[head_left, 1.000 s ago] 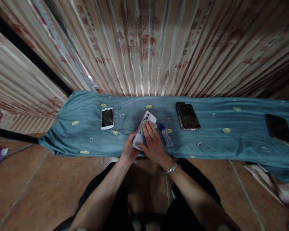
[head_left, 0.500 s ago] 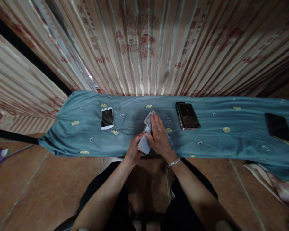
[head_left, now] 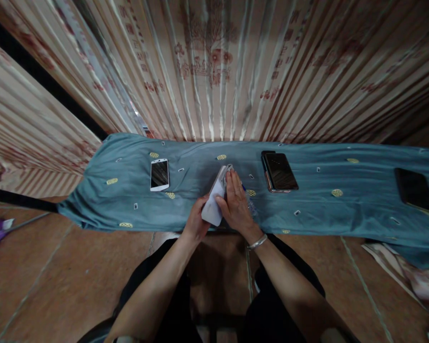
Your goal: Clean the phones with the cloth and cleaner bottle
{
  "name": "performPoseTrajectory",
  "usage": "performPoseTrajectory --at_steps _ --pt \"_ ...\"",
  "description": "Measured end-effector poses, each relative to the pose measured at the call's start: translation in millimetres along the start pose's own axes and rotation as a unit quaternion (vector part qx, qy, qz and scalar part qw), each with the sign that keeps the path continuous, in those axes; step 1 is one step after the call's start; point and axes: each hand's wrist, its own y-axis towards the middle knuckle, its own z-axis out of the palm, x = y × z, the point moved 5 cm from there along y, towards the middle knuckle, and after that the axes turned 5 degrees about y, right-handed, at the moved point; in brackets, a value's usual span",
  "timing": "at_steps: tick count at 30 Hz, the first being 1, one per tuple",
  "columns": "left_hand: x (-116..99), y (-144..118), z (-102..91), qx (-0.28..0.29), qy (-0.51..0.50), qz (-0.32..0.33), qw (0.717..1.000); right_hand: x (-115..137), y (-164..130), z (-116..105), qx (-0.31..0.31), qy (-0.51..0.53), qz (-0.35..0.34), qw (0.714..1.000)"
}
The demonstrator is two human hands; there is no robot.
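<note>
My left hand [head_left: 196, 223] gripped the white phone [head_left: 214, 202] tilted on edge; my right hand [head_left: 236, 205] pressed what looked like a cloth against it. A slip could have dropped it onto the small bottle [head_left: 249, 202].

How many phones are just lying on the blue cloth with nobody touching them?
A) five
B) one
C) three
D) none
C: a white phone lies to the left, a dark phone to the right of the hands, and another dark phone far right, all on the blue cloth; the left hand and right hand hold a fourth, white one.
</note>
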Motion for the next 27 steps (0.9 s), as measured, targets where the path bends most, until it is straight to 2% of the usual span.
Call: performPoseTrajectory --at_steps 8,15,21,27 --pt "2.2 2.8 -2.3 -0.015 -0.028 0.014 0.999 14.8 -3.8 1.1 0.020 0.000 -0.017 1.000" --pt "2.5 6.7 -5.3 -0.003 0.002 0.040 0.999 19.9 -8.7 2.4 0.038 0.026 -0.027 0.999" --pt "-0.6 10.0 -11.5 -0.001 0.048 0.082 0.995 31.3 -15.9 7.1 0.067 0.046 -0.064 0.995" --pt "5.2 11.5 -11.3 0.001 0.036 0.054 0.998 24.6 -10.5 5.0 0.062 0.047 -0.041 0.996"
